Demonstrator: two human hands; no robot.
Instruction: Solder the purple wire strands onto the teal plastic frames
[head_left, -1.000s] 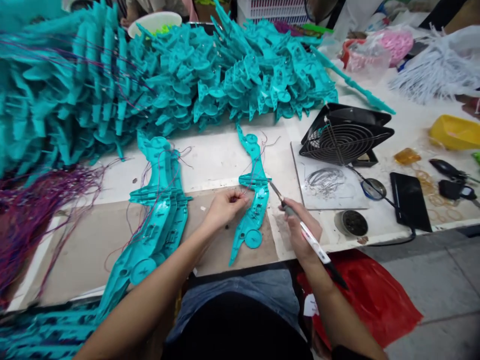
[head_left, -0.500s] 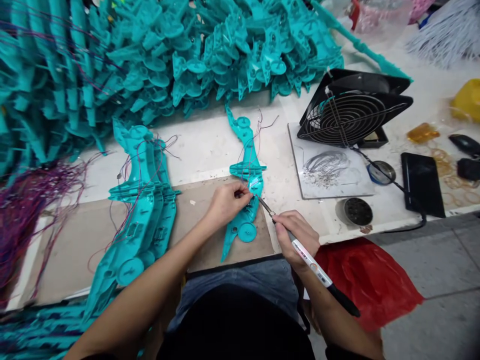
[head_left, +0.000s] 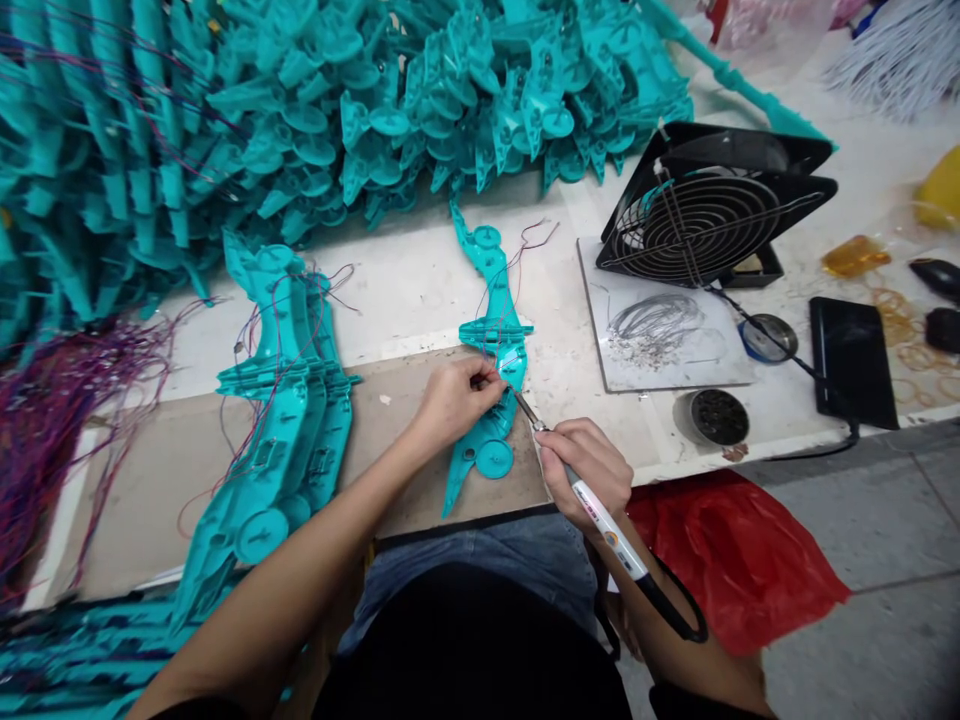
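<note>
In my right hand [head_left: 589, 470] is a soldering iron [head_left: 609, 525] with a white and grey handle, held like a pen. Its metal tip points up and left and meets the teal plastic part [head_left: 491, 290] close to my left fingertips. That long, curved part lies on the table in front of me, with thin red and dark wires [head_left: 517, 262] along its upper half. My left hand [head_left: 461, 400] is closed in a pinch over the part's lower middle, on the end of a thin wire; the fingertips partly hide this spot.
Several similar teal parts [head_left: 289, 400] stand nested at left, beside a bundle of purple-red wires [head_left: 52, 430]. A large teal pile [head_left: 450, 90] fills the back. At right are a black fan [head_left: 712, 210], a white board [head_left: 667, 365], a round tin [head_left: 766, 338] and a black box [head_left: 851, 360].
My right hand and the soldering iron have shifted slightly left, with the tip still beside my left fingertips. My left hand keeps its pinch. The camera view has moved a little.
</note>
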